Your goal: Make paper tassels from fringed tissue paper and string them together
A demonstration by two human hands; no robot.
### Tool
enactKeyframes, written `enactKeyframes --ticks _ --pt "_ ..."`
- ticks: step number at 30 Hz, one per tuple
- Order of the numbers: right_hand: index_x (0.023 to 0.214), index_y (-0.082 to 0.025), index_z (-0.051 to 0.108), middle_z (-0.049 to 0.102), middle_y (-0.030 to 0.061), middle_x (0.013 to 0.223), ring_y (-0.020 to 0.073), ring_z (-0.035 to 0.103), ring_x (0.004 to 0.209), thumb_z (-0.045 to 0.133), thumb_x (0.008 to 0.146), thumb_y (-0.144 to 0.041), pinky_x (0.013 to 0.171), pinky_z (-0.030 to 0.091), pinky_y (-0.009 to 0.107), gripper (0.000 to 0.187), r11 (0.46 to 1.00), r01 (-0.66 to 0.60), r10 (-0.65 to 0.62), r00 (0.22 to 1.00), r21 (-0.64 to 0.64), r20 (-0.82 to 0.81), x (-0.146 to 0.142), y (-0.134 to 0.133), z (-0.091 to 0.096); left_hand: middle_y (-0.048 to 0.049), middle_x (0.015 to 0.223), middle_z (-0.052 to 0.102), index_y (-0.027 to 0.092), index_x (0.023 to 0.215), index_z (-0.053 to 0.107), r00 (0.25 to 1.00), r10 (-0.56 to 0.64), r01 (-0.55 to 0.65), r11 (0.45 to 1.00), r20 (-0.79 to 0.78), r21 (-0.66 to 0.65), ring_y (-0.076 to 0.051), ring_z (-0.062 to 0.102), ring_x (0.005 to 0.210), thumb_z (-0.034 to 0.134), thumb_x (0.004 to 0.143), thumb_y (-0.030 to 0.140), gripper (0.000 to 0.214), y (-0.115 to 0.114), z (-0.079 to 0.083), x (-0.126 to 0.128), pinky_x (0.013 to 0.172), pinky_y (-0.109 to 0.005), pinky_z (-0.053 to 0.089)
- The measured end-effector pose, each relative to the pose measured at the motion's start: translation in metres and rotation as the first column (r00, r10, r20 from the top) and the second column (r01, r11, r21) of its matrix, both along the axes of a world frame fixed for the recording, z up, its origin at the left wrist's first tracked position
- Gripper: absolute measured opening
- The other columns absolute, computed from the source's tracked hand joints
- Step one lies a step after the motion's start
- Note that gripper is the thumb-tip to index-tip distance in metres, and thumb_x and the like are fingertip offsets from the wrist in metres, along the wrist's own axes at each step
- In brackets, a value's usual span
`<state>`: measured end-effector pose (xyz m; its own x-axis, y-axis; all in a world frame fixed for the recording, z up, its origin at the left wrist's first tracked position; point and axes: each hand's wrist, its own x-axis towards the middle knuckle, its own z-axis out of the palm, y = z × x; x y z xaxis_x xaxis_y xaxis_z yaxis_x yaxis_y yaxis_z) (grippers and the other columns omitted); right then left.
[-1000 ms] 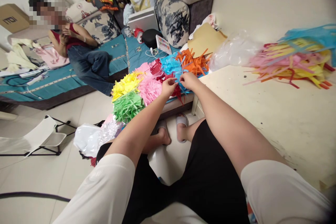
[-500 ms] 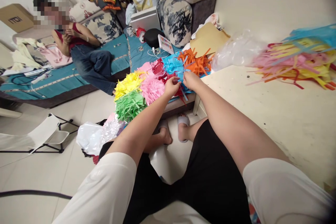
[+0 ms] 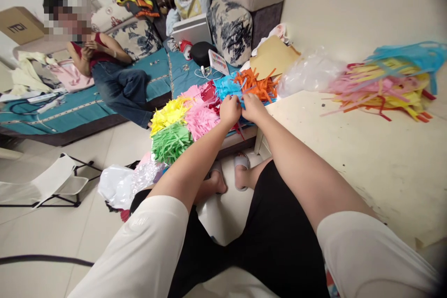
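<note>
My left hand (image 3: 230, 111) and my right hand (image 3: 253, 108) are close together with fingers curled in a pinch, at the near edge of a spread of shredded paper strips. What they pinch is too small and hidden to make out. Blue paper strips (image 3: 225, 86) lie just beyond my fingers. Orange strips (image 3: 260, 87) lie behind my right hand. Dark red strips (image 3: 210, 95) and pink strips (image 3: 201, 117) are beside my left hand. Farther left are yellow strips (image 3: 170, 115) and green strips (image 3: 172, 141).
A cream tabletop (image 3: 349, 149) at right bears a bundle of mixed coloured strips (image 3: 391, 84) and a clear plastic bag (image 3: 310, 74). A person (image 3: 104, 56) sits on the teal-covered sofa (image 3: 157, 74). A folding stool (image 3: 56, 177) and plastic bags (image 3: 117, 186) stand at left.
My left hand has closed its fingers more and come nearer to my right hand. The whole view has shifted slightly; the paper piles look the same.
</note>
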<state>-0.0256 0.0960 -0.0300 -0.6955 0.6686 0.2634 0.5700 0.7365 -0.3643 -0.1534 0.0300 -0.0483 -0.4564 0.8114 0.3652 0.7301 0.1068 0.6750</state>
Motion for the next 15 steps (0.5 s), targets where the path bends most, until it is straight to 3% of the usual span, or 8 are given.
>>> enactKeyframes --ticks 4,8,11,15 --pt "0.145 -0.012 0.076 0.072 0.0267 0.149 0.0416 0.062 0.146 0.046 0.111 -0.014 0.127 0.053 0.056 0.046 0.995 0.091 -0.090 0.995 0.031 -0.043 0.002 -0.007 0.009 -0.0181 0.127 0.072 0.023 0.104 0.070 0.994 -0.062 0.064 0.998 -0.090 0.028 -0.042 0.069 0.134 0.069 0.101 0.009 0.015 -0.006 0.011 0.002 0.121 -0.049 0.048" --pt "0.149 -0.013 0.077 0.067 0.0259 0.155 0.0421 0.055 0.154 0.040 0.115 -0.017 0.128 0.051 0.055 0.050 0.988 0.144 -0.142 0.989 0.048 -0.045 0.000 -0.012 0.022 -0.0187 0.135 0.072 0.025 0.121 0.067 0.991 0.033 -0.041 0.998 0.127 0.057 -0.043 0.071 0.138 0.082 0.096 0.014 0.031 -0.005 0.006 0.007 0.118 -0.048 0.050" --pt "0.164 -0.015 0.069 0.062 0.0257 0.162 0.0463 0.050 0.157 0.048 0.118 -0.029 0.132 0.046 0.060 0.052 0.990 0.114 -0.112 0.993 0.079 -0.040 -0.001 -0.013 0.029 -0.0190 0.131 0.077 0.027 0.125 0.060 0.943 0.129 -0.129 0.991 0.306 -0.020 -0.043 0.074 0.133 0.089 0.096 0.025 0.041 0.000 -0.002 0.013 0.114 -0.050 0.052" --pt "0.166 -0.019 0.069 0.064 0.0239 0.158 0.0489 0.049 0.156 0.048 0.117 -0.033 0.135 0.041 0.067 0.055 0.985 0.093 -0.080 0.993 0.145 -0.089 -0.001 -0.009 0.033 -0.0171 0.116 0.083 0.028 0.121 0.057 0.884 0.116 -0.095 0.993 0.453 -0.069 -0.044 0.077 0.127 0.096 0.093 0.036 0.049 0.005 -0.012 0.023 0.110 -0.051 0.053"
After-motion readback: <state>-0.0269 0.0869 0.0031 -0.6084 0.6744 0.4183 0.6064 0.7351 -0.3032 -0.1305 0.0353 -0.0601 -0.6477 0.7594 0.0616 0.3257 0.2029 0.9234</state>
